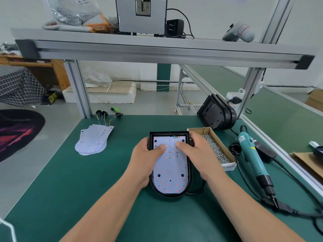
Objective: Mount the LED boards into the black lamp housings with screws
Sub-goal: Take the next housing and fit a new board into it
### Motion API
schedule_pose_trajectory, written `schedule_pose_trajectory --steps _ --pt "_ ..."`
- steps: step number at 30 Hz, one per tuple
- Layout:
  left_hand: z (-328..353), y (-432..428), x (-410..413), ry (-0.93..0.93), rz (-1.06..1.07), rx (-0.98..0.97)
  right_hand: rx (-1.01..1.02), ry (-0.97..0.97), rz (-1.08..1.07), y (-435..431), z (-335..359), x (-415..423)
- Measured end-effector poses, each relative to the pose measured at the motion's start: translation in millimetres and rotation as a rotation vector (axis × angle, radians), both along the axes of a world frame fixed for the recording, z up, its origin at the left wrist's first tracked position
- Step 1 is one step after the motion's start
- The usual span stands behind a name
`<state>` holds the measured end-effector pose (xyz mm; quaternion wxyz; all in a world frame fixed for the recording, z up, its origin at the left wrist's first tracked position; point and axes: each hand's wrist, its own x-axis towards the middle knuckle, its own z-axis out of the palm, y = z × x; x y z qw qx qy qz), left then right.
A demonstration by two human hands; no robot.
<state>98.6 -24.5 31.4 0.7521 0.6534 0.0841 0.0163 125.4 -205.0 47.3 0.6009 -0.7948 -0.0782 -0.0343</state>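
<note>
Here, my left hand and right hand grip the black housing, thumbs pressing the LED board seated inside. Its long axis points away; screw box just beside my right hand.

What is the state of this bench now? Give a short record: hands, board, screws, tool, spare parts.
left hand: grips the black lamp housing at its left side, thumb on the LED board
right hand: grips the housing's right side, thumb on the board
LED board: lies inside the housing
screw box: open, right of the housing
screwdriver: lies untouched on the mat, far right
spare boards: stacked at left
spare housings: back right, on edge
</note>
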Motion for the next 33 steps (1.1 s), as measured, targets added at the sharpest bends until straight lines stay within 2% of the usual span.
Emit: schedule_pose_trajectory --steps 8,15,19,23,27,30,33 --pt "-1 0 -1 0.006 0.009 -0.009 -0.011 0.010 0.031 0 3 -1" --pt "3 16 0 0.075 -0.235 0.095 -0.077 0.029 -0.009 -1 -5 3" --pt "-1 15 3 0.085 -0.183 0.192 -0.211 -0.006 -0.024 -1 -9 6" --pt "-2 13 3 0.130 -0.179 0.216 -0.144 0.113 0.079 -4 -7 -1" --pt "0 18 3 0.184 -0.255 0.229 -0.158 0.152 0.173 -9 -7 -5" --pt "0 21 3 0.158 -0.246 0.228 -0.156 0.165 0.170 -13 -6 -7" --pt "-1 21 0 0.096 -0.194 0.388 -0.227 0.142 0.172 -16 -7 -11"
